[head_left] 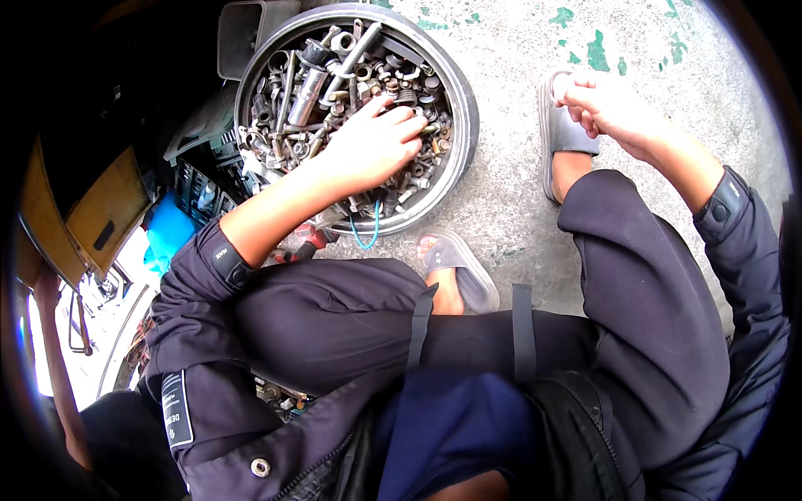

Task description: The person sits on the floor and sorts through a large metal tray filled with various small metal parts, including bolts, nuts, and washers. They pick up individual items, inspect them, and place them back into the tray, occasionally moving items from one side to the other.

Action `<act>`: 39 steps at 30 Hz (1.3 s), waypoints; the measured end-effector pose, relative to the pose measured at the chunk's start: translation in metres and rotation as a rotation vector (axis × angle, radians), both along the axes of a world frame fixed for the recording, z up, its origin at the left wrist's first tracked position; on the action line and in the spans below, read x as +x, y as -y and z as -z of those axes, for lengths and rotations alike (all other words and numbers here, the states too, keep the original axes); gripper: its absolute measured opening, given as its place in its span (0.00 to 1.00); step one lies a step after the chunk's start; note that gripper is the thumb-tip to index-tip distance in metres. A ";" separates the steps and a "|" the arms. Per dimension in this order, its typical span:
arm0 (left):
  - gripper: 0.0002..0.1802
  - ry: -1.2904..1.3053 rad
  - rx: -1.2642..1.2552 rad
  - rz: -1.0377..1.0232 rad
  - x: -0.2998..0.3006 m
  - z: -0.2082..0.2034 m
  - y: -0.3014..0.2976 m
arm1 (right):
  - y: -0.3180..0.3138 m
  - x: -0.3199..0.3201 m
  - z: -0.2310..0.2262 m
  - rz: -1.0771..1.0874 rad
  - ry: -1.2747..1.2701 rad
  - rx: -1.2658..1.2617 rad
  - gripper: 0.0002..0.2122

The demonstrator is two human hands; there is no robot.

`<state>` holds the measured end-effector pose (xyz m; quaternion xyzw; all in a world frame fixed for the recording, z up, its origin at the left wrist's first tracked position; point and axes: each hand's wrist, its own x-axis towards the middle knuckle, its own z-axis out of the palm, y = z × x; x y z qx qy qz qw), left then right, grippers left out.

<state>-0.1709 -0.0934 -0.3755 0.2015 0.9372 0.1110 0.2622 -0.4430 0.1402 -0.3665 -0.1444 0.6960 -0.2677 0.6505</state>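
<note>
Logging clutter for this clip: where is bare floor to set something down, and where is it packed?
Bare concrete floor lies between the round metal pan and the grey sandal by the right hand, and beyond that sandal toward the top right. The pan is heaped with bolts and nuts under the left hand. Left of the pan, crates and a blue object crowd the ground.

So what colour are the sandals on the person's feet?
Grey. The sandals show best in the head view, on the concrete floor beside the round tub of bolts.

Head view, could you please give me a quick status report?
Left hand spread among bolts and nuts in round metal pan. Right hand curled above grey sandal, grip unclear. Nothing obstructing.
</note>
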 end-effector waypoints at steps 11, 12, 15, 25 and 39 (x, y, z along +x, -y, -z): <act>0.13 -0.132 0.182 -0.370 0.000 0.028 -0.029 | 0.011 0.000 0.002 -0.043 -0.015 -0.053 0.13; 0.13 -0.088 0.149 -0.333 -0.003 0.030 -0.031 | 0.010 0.000 0.002 -0.044 -0.013 -0.042 0.13; 0.09 -0.102 0.155 -0.367 -0.007 0.030 -0.033 | 0.011 0.004 0.003 -0.054 -0.002 -0.035 0.13; 0.11 -0.066 0.154 -1.054 -0.013 -0.098 0.120 | 0.025 -0.002 -0.005 0.001 -0.007 0.017 0.12; 0.15 -0.222 -0.093 -0.620 -0.006 -0.080 0.069 | 0.026 -0.001 0.000 -0.055 0.008 0.024 0.13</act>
